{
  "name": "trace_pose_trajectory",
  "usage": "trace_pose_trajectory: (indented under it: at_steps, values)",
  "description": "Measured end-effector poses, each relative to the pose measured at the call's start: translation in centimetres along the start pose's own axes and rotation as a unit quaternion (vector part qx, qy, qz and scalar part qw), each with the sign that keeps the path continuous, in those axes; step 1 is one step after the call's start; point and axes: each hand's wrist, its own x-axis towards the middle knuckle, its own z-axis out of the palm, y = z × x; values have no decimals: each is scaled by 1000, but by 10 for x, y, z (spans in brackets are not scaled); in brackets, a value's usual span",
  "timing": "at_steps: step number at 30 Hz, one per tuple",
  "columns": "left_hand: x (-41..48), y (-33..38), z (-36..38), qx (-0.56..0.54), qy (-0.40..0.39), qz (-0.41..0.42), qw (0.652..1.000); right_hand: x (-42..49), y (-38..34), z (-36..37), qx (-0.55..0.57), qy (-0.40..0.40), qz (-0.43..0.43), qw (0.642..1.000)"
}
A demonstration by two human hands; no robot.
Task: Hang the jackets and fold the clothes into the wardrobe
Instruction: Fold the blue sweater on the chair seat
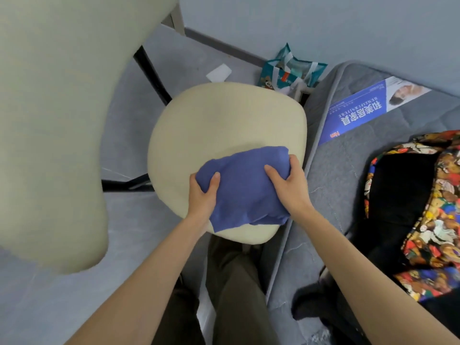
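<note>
Both hands grip folded blue cloth (245, 190) over cream chair seat (224, 125): left hand (202, 195) and right hand (286, 183) thumbs on top, fingers curled under; fabric soft, bundled.

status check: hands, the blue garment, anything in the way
Hands: left hand and right hand both grip the folded blue garment over the cream chair seat. Apart, patterned jacket lies on the mattress. Wardrobe not in view.

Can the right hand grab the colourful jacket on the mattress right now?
Probably not straight away: the right hand grips the blue folded cloth with the left hand. The colourful jacket lies close beside that arm, nothing between.
</note>
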Motion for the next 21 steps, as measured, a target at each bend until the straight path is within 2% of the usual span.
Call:
trace_pose_trajectory:
  at_steps: [6, 10, 13, 17, 21]
  values:
    - [-63, 19, -42, -125, -13, 4, 992, -62, -59, -13, 47, -19, -75, 996]
    - [-108, 22, -77, -172, -18, 21, 985, -118, -86, -11, 77, -17, -85, 993]
    - [-152, 14, -111, -214, -53, 18, 975, -171, -99, -6, 73, -25, -82, 994]
    - [-210, 2, -173, -211, -66, 45, 974, -245, -120, 9, 47, -50, -93, 993]
    - [-256, 5, -254, -192, -30, 78, 978, -312, -157, 45, 40, -87, -115, 989]
